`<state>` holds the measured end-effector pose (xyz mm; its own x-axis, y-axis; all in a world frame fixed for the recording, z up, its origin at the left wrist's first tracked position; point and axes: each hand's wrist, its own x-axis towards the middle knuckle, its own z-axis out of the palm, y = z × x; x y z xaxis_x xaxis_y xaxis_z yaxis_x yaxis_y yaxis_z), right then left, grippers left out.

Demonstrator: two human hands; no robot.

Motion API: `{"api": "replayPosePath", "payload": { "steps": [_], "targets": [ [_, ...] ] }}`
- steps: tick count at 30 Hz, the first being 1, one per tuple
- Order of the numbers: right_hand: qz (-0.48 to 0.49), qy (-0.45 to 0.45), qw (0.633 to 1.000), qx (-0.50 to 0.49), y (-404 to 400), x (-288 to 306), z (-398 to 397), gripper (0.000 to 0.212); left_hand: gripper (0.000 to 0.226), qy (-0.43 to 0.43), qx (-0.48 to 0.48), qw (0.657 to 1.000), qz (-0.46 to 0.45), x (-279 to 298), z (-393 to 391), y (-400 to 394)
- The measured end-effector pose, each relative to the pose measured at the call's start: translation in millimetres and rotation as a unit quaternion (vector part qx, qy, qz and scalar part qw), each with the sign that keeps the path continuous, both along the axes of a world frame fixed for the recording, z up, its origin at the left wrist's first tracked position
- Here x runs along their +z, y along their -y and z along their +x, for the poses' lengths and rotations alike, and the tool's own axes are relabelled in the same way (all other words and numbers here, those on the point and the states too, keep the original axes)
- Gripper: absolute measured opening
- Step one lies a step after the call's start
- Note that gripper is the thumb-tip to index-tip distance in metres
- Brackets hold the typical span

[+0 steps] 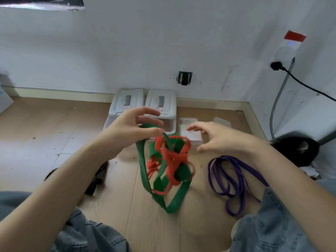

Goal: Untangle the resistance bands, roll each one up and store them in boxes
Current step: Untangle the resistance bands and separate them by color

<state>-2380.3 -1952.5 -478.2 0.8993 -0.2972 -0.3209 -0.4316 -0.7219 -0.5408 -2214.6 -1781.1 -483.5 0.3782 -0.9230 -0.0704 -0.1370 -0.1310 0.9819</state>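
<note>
Head view: we've got the knot dangling so gravity does half the work

Our left hand (134, 127) pinches the top loop of the green band (143, 168), so the tangle with the red band (172, 157) hangs long-axis 12 to 6 over the floor. Our right hand (221, 138), fingers spread and holding nothing, hovers at 3 o'clock of it. The purple band (234, 179) lies loose at 4, the white boxes (161, 103) wait at 12.
</note>
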Motion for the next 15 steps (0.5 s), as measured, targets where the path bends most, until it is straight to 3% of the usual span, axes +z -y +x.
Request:
{"api": "replayPosePath", "payload": {
  "steps": [2, 3, 6, 7, 10, 12, 14, 15],
  "targets": [
    [0.093, 0.027, 0.995, 0.023, -15, -4, 3, 0.076, 0.033, 0.088, -0.035, 0.995, -0.013, 3, -16, 3],
    [0.138, 0.055, 0.989, 0.031, -23, -7, 6, 0.072, 0.032, 0.106, -0.053, 0.993, -0.027, 2, -20, 4],
    [0.19, 0.124, 0.974, 0.025, -35, -10, 16, 0.038, 0.039, 0.061, -0.019, 0.996, -0.065, 8, -10, 1],
    [0.193, 0.144, 0.97, 0.012, -34, -8, 18, 0.038, 0.042, 0.028, -0.005, 0.997, -0.076, 9, -4, -2],
    [0.167, 0.11, 0.979, 0.033, -36, -10, 22, 0.058, 0.048, -0.041, -0.025, 0.993, -0.104, 9, -1, -6],
    [0.117, 0.127, 0.984, 0.044, -47, -17, 26, 0.037, 0.053, -0.05, -0.04, 0.992, -0.108, 7, -5, -4],
    [0.053, 0.212, 0.976, 0.0, -47, -18, 29, 0.012, 0.064, -0.027, -0.026, 0.996, -0.076, 1, -3, -3],
    [0.041, 0.242, 0.969, -0.039, -42, -16, 29, 0.011, 0.07, -0.003, -0.025, 0.999, -0.037, -5, -3, -4]
  ]
}}
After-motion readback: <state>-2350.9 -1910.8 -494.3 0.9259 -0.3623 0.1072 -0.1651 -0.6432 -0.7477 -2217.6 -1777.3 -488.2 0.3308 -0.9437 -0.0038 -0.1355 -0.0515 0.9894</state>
